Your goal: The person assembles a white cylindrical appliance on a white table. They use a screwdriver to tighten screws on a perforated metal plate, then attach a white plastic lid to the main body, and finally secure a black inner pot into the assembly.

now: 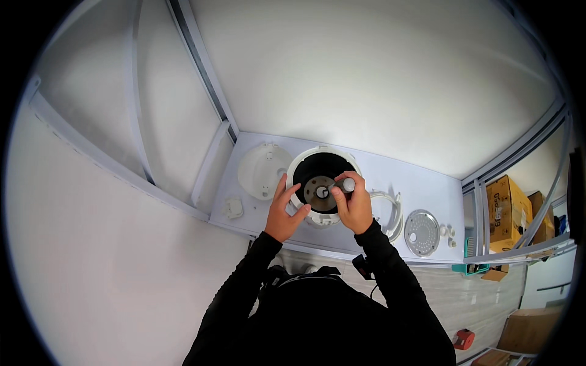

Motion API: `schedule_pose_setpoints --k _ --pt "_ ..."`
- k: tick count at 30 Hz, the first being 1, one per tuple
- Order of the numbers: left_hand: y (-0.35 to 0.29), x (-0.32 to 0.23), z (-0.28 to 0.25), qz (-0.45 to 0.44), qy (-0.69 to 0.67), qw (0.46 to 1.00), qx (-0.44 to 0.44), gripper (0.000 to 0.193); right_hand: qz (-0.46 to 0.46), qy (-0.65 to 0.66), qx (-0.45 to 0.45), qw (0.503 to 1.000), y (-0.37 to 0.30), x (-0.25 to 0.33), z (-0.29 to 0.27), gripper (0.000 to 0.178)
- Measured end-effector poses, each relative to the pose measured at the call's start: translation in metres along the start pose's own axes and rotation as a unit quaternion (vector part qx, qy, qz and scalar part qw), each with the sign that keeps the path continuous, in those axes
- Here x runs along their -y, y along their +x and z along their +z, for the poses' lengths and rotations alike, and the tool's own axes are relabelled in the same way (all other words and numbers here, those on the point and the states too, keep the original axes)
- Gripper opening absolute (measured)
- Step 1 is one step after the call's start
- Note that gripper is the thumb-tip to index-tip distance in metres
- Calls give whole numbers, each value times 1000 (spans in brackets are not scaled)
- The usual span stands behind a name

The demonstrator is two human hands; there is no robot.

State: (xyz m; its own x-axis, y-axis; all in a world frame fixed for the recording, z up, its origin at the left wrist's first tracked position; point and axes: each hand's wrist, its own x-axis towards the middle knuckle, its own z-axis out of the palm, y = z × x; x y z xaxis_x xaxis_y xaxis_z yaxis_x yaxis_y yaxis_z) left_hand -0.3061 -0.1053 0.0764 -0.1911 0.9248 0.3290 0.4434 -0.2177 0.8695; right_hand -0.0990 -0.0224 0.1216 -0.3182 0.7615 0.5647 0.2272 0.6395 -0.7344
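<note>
A round white appliance body, like a rice cooker's shell, stands on the table with its dark inside facing up. At its bottom shows a grey metal disc with holes and a round centre. My right hand is closed around a short grey cylinder, probably a tool handle, above the right part of the opening. What its lower end touches cannot be made out. My left hand is at the left front rim, fingers spread and holding nothing; whether it touches the rim is unclear.
Left of the body lie a round white cover and a small white part. To its right are a white ring, a perforated metal disc and several small white pieces. Frame posts and cardboard boxes stand beyond the table's right end.
</note>
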Motion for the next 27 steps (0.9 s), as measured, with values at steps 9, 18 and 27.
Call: schedule_pose_setpoints --k 9,18,27 --pt "2 2 -2 -7 -13 1000 7 59 3 13 -74 997 3 -24 16 50" --pt "3 5 -3 -2 -14 1000 14 58 20 -14 -80 997 4 -22 18 49" --pt "4 3 -4 -11 -30 999 22 57 -45 21 -115 992 -5 -35 22 54"
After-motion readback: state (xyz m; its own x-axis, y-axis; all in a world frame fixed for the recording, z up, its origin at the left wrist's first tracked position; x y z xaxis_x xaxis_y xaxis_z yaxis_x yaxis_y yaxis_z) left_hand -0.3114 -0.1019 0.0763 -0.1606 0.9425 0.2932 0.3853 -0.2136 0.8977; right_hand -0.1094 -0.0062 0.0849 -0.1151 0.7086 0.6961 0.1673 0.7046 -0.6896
